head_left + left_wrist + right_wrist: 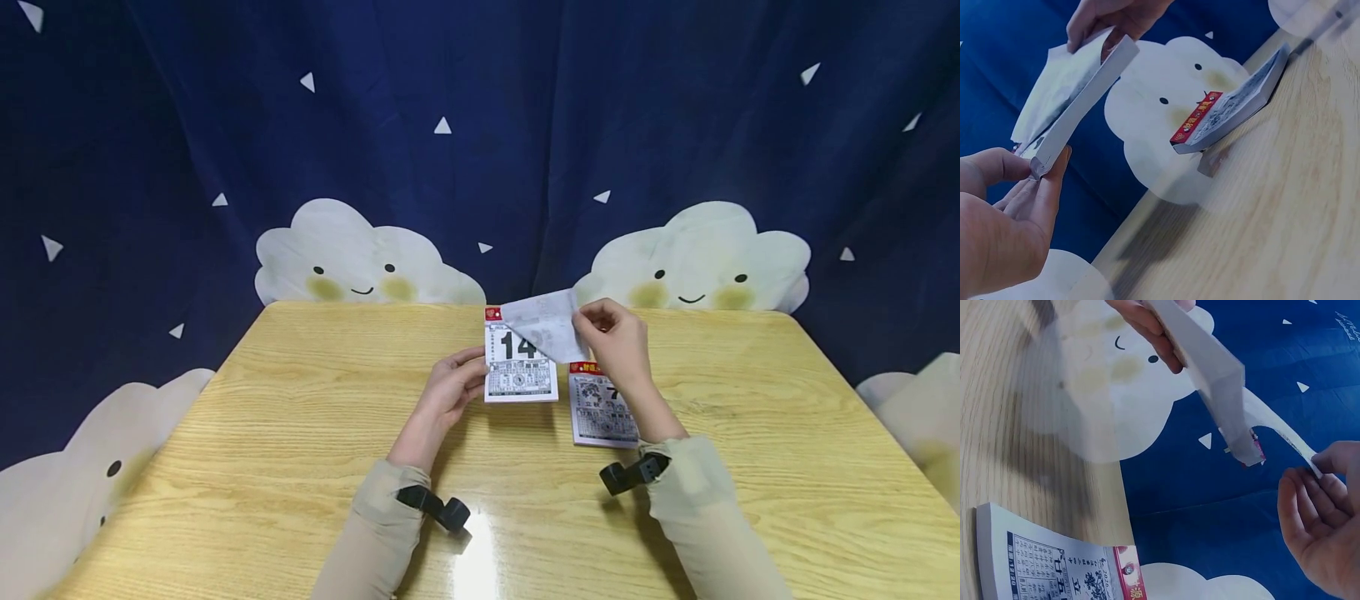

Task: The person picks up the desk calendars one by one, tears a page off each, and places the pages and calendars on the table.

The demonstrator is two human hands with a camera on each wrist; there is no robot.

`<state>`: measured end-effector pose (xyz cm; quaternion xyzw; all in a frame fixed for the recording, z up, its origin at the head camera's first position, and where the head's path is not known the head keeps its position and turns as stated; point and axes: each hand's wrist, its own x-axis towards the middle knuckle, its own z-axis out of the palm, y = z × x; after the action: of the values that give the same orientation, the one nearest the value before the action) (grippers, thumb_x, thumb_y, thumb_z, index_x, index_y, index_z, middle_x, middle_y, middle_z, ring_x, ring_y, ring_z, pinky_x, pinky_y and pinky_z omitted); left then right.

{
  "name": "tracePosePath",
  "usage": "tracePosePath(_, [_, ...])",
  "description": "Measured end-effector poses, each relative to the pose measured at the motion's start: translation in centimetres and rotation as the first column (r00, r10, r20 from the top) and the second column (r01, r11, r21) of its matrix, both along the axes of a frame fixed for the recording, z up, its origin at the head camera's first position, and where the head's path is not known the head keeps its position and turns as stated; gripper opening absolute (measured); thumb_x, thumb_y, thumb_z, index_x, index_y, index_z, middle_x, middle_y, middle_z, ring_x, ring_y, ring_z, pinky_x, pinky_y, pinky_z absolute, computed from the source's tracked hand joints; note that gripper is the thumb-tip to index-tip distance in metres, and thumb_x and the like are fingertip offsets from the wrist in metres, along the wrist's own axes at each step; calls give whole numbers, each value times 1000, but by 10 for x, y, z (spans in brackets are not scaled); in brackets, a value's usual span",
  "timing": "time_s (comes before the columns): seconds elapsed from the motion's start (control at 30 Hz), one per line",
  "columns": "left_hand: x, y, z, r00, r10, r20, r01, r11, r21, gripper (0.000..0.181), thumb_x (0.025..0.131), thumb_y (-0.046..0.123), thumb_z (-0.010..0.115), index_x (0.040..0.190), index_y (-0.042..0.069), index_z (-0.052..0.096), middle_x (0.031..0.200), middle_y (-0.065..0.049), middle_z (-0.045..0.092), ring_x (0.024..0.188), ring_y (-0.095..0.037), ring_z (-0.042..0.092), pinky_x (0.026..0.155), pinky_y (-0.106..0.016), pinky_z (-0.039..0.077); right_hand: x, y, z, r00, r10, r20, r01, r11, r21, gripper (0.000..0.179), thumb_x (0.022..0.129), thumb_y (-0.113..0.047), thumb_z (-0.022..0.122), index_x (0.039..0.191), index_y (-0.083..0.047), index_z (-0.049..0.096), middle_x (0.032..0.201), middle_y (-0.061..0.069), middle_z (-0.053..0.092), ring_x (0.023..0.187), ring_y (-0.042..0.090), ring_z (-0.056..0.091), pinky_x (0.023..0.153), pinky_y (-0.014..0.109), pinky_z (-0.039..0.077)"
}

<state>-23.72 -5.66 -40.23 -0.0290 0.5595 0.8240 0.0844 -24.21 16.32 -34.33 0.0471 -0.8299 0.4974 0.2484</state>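
My left hand (452, 385) grips a thick tear-off calendar pad (521, 382) by its left edge, thumb on top and fingers beneath, held above the table. A large 14 shows on the pad, under a red top strip. Between thumb and fingers, my right hand (617, 337) pinches the corner of a thin calendar sheet (546, 323), lifted and folded back diagonally toward the upper right. In the right wrist view the sheet (1282, 430) curves from the pad's red-topped end to the pinching fingers. A second calendar pad (597, 412) lies on the table below my right forearm, partly hidden by it.
The wooden table (300, 467) ends at a dark blue curtain (480, 150) printed with clouds and white triangles. Black wrist cameras are strapped over both sleeves. A bright reflection shows on the table near the front.
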Motion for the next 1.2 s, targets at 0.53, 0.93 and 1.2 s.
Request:
tracePosePath(0.53, [2, 0, -2, 998, -32, -52, 28, 997, -68, 42, 79, -6, 53, 120, -8, 51, 80, -3, 65, 67, -9, 63, 62, -23, 53, -4, 5, 6, 1000, 16, 19, -17, 999, 32, 19, 81, -20, 65, 88, -2, 66, 79, 10, 64, 65, 6, 53, 56, 13, 43])
tracePosePath(0.93, [1, 1, -1, 999, -26, -37, 24, 999, -42, 42, 78, -8, 52, 120, -10, 51, 78, -2, 65, 67, -9, 63, 68, -26, 54, -8, 5, 6, 999, -11, 42, 8, 998, 61, 18, 82, -21, 65, 85, -3, 66, 75, 8, 62, 65, 9, 51, 54, 14, 41])
tracePosePath(1.2, [-1, -3, 0, 1000, 8, -6, -8, 999, -37, 43, 78, -8, 53, 121, -7, 51, 90, -11, 68, 72, -12, 65, 71, -28, 55, -9, 11, 9, 998, -35, 44, 34, 999, 24, 17, 82, -18, 63, 85, -1, 65, 72, 6, 59, 61, 7, 48, 53, 16, 38])
